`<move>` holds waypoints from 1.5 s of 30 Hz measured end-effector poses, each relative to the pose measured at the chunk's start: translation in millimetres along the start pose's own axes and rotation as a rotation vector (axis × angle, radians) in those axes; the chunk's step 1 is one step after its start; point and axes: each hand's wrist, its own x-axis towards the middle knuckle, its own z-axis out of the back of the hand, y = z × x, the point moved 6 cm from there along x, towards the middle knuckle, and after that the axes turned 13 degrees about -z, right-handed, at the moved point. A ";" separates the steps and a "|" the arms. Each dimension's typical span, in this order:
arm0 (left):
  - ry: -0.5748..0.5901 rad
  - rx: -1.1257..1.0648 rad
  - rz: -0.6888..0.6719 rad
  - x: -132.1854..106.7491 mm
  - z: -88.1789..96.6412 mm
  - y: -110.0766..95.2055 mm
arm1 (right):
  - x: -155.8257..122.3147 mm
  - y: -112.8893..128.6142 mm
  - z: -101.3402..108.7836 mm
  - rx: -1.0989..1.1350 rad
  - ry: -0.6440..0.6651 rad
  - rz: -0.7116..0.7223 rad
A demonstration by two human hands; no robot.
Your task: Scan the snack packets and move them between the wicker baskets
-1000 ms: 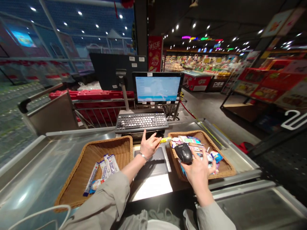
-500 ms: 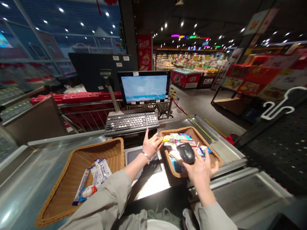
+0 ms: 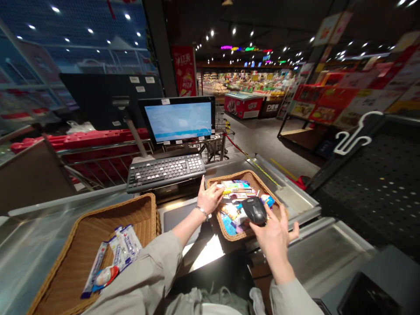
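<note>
My left hand reaches over the rim of the right wicker basket and pinches a small yellow snack packet between thumb and fingers, index finger raised. My right hand holds a black handheld barcode scanner above that basket, fingers spread behind it. The basket is full of several colourful snack packets. A second wicker basket at the left holds several long wrapped bars.
A keyboard and a lit monitor stand behind the baskets on the steel checkout counter. A flat scanner plate lies between the baskets. Red carts sit behind, and shop aisles stretch off at the right.
My view has swung to the right, so everything has slid left in the picture. My left hand has stayed at the right basket's rim with the yellow packet; my right hand keeps the scanner.
</note>
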 end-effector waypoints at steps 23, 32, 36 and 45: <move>0.196 -0.039 0.065 36.7 -55.6 -0.1 | 8.8 -25.2 1.9 -0.030 -0.030 -0.052; 0.298 0.081 0.130 28.2 -24.0 6.5 | 8.0 -5.0 -5.1 -0.010 -0.030 0.008; 0.298 0.102 0.167 20.3 -3.2 8.3 | 7.1 8.4 -7.6 0.027 -0.030 0.016; 0.310 0.167 0.262 -7.1 52.7 15.3 | -2.0 45.4 -18.0 0.062 -0.005 0.086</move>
